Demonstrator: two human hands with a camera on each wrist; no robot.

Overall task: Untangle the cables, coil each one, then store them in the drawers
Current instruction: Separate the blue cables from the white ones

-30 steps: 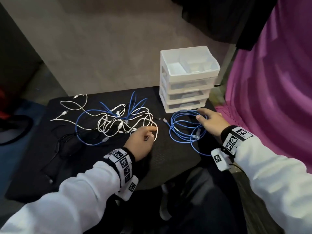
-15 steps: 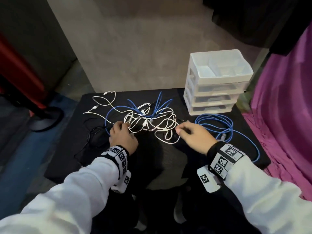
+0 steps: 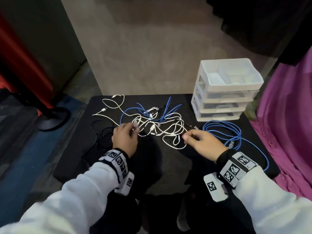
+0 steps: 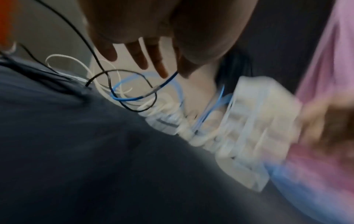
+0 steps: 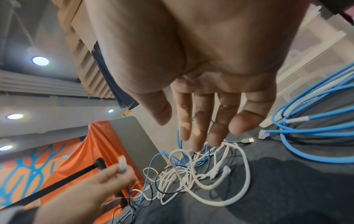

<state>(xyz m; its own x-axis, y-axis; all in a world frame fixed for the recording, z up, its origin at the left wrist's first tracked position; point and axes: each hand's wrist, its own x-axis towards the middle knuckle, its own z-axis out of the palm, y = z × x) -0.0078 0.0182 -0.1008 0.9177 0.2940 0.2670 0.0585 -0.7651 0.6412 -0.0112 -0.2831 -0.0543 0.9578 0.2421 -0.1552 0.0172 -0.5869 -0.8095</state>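
Observation:
A tangle of white, blue and black cables (image 3: 158, 125) lies mid-table. My left hand (image 3: 133, 130) is at the tangle's left edge and pinches the clear plug end of a blue cable (image 5: 122, 165) between thumb and fingers; the blue strand (image 4: 168, 80) runs from that pinch. My right hand (image 3: 187, 136) hovers with straight, relaxed fingers (image 5: 199, 136) just above a white cable loop (image 3: 173, 144) and holds nothing. A separate blue cable (image 3: 224, 132) lies loosely coiled at the right. The white drawer unit (image 3: 226, 88) stands behind it with its drawers pushed in.
A thin black cable (image 3: 103, 135) sprawls at the table's left. The black table (image 3: 168, 166) ends close in front of me. A magenta cloth (image 3: 287, 124) hangs at the right, and a stanchion base (image 3: 52, 119) stands on the floor to the left.
My right hand left the blue coil and came left to the tangle's right edge. My left hand crossed to the tangle's left side and took hold of a blue cable's plug.

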